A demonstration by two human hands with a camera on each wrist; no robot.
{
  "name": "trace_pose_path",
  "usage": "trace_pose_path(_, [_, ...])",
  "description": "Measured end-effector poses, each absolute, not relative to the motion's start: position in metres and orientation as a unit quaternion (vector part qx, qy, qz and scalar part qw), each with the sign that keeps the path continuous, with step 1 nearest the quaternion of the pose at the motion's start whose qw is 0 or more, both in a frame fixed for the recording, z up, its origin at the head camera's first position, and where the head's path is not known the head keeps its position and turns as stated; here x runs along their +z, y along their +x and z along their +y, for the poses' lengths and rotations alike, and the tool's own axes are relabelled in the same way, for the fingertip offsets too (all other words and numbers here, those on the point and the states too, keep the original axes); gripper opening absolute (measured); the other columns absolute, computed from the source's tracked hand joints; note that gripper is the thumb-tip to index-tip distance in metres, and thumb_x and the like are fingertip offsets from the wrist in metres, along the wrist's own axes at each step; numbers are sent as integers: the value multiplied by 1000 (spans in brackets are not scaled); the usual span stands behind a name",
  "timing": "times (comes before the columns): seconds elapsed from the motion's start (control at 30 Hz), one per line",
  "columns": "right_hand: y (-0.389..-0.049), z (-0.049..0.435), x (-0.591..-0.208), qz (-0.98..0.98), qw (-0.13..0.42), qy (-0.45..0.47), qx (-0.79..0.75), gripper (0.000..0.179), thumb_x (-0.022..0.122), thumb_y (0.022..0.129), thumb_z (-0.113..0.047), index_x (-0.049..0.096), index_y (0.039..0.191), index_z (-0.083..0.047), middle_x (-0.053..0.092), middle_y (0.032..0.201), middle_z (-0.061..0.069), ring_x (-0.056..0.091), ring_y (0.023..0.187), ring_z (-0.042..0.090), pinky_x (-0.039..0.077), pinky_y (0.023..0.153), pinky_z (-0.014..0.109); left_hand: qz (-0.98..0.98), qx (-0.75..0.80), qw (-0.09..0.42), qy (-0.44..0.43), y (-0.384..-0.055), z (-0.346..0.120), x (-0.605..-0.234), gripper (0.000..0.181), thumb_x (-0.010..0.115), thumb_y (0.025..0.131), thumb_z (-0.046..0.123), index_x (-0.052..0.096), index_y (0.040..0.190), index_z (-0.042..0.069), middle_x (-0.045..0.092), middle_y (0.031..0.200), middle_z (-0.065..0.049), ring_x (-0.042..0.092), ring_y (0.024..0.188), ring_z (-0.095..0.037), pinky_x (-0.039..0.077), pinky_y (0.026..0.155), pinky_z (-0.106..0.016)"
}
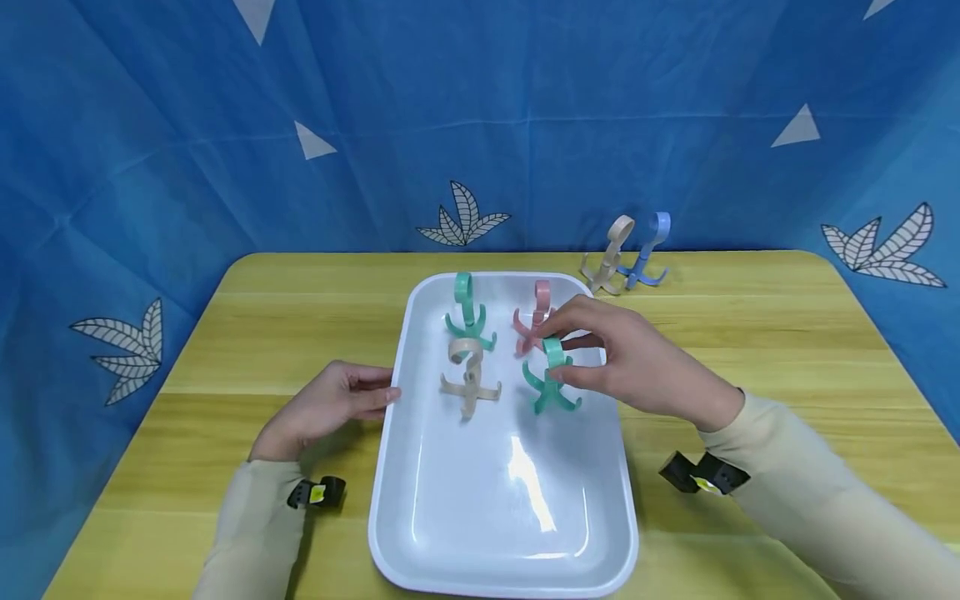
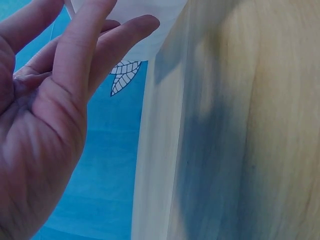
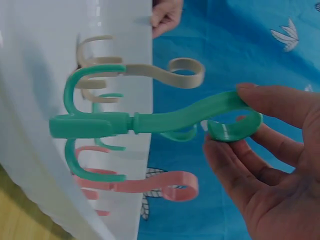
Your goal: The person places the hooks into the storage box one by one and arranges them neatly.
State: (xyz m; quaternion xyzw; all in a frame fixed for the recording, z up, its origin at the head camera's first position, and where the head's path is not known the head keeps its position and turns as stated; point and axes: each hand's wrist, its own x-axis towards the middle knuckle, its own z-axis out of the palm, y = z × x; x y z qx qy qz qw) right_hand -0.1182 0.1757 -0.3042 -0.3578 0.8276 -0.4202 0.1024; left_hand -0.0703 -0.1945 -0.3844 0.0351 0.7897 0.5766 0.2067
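Note:
My right hand (image 1: 626, 358) pinches the curled top of a green multi-prong hanging hook (image 3: 180, 117) between thumb and fingers. The hook stands upright with its prongs low over the right half of a white tray (image 1: 480, 517). Beside it in the tray stand a pink hook (image 1: 542, 300), partly behind my fingers, another green hook (image 1: 465, 300) and a beige hook (image 1: 471, 379). My left hand (image 1: 330, 408) holds the tray's left rim, the thumb on the edge. In the left wrist view, the fingers (image 2: 125, 42) reach up to the tray's underside.
Behind the tray's far right corner, another beige hook (image 1: 611, 254) and a blue hook (image 1: 648, 254) stand on the wooden table (image 1: 750, 333). A blue patterned cloth (image 1: 525, 125) hangs along the table's back edge.

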Motion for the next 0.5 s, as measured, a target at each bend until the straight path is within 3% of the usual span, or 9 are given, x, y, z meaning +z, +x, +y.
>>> trace_pose_path(0.23, [-125,167,-315,852,92,-366,-363,35,82,81,-10,72,113,-24,62,113,-6,57,105,13,53,87,40,784,584,208,32,-72,-195,-385,48,67,96,17,54,133,-10,62,124,-23,65,106,-29,57,84,-39])
trace_pose_path(0.5, [-127,165,-322,851,92,-376,-356,36,81,82,-12,70,116,-20,60,117,-5,56,109,16,50,90,42,785,582,211,30,-72,-197,-385,48,67,96,18,55,133,-10,62,124,-22,65,106,-28,57,84,-40])
